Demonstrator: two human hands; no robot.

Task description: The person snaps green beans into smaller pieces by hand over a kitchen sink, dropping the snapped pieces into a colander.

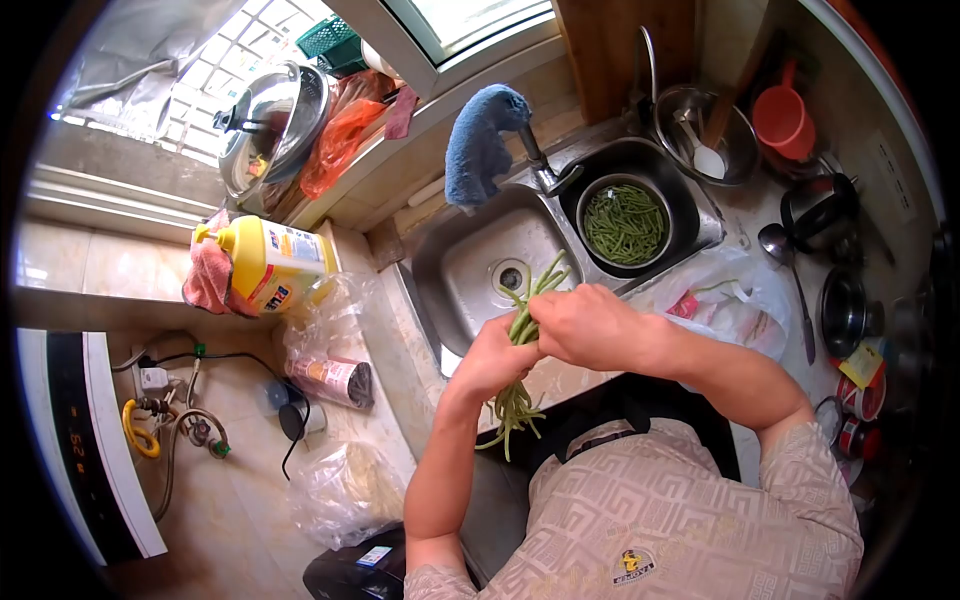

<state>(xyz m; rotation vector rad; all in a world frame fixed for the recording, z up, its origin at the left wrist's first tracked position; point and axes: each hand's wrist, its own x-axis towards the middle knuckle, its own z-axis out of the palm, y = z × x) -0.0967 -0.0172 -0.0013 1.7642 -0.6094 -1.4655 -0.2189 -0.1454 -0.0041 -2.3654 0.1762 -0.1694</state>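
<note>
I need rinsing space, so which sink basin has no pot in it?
The left basin, its drain showing; the right basin holds a pot of green beans.

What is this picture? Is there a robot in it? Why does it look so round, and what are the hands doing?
There's no robot here, just a person with two bare hands. There is only one picture. It comes from a camera worn on the person's head, looking down past their shirt. The dark edges make the view look round.

The left hand and right hand hold a bunch of long green beans at the sink's edge. The left basin is bare. In the right basin, a round pot holds short bean pieces. A white plastic bag lies on the counter beside it. The yellow jug is off to the left.
</note>
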